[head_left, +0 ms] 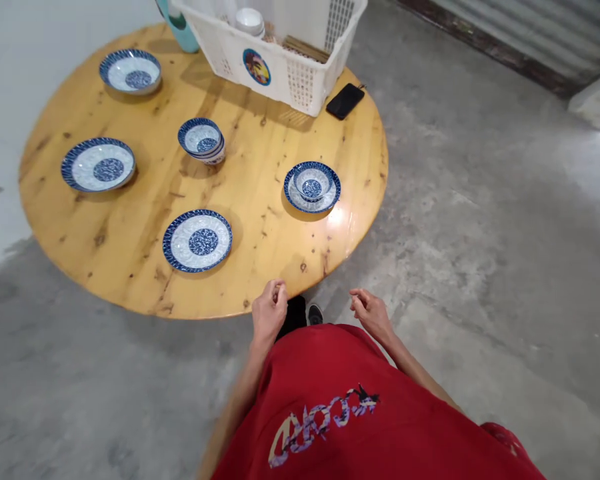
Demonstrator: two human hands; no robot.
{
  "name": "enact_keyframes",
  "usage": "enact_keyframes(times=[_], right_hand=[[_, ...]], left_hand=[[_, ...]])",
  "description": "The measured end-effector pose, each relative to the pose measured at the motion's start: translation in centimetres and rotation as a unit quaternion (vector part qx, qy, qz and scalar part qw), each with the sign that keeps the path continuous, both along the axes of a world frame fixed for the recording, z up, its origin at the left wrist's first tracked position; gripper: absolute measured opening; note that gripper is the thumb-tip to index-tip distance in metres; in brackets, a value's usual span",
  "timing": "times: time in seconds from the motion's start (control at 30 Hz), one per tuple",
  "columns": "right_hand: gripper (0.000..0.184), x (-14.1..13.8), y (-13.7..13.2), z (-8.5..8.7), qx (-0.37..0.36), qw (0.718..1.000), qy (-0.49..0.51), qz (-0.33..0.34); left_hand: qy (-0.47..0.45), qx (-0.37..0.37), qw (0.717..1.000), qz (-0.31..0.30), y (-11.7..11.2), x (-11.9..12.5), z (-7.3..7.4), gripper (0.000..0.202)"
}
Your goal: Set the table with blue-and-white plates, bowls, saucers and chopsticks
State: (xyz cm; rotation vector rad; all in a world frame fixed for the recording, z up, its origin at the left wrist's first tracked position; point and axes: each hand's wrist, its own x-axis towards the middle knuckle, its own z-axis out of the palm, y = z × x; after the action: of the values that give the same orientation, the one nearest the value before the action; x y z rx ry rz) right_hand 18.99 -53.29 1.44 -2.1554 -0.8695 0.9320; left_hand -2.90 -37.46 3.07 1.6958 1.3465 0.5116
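My left hand (269,312) hangs at the near edge of the round wooden table (260,267), fingers curled loosely, holding nothing. My right hand (373,313) is off the table's edge above the floor, fingers half curled and empty. Nearest on the table is a blue-and-white plate (197,241). To its right a small bowl (312,181) sits on a saucer (325,199). A stack of small bowls (201,139) stands mid-table. Two more plates lie at the left (99,165) and far left (130,71).
A white plastic basket (280,67) with cups and chopsticks stands at the table's far side. A black phone (345,101) lies next to it. A teal bottle (180,27) stands behind. Grey concrete floor (480,220) spreads to the right.
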Motion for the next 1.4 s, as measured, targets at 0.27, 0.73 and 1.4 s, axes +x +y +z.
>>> enact_keyframes(times=[0.27,0.73,1.4], right_hand=[[0.036,-2.7,-4.6,-0.6,0.031,0.999,-0.021,0.04],[0.031,-5.6,-5.6,-0.1,0.077,0.992,0.01,0.098],[0.03,-23.5,2.5,0.0,0.09,0.992,0.029,0.087]], left_hand=[[-0.084,-0.054,0.995,0.03,-6.5,-0.4,1.2,0.025],[-0.097,-0.072,0.978,0.171,-11.1,-6.4,1.0,0.026],[-0.09,-0.044,0.979,0.18,-1.8,-24.6,0.9,0.027]])
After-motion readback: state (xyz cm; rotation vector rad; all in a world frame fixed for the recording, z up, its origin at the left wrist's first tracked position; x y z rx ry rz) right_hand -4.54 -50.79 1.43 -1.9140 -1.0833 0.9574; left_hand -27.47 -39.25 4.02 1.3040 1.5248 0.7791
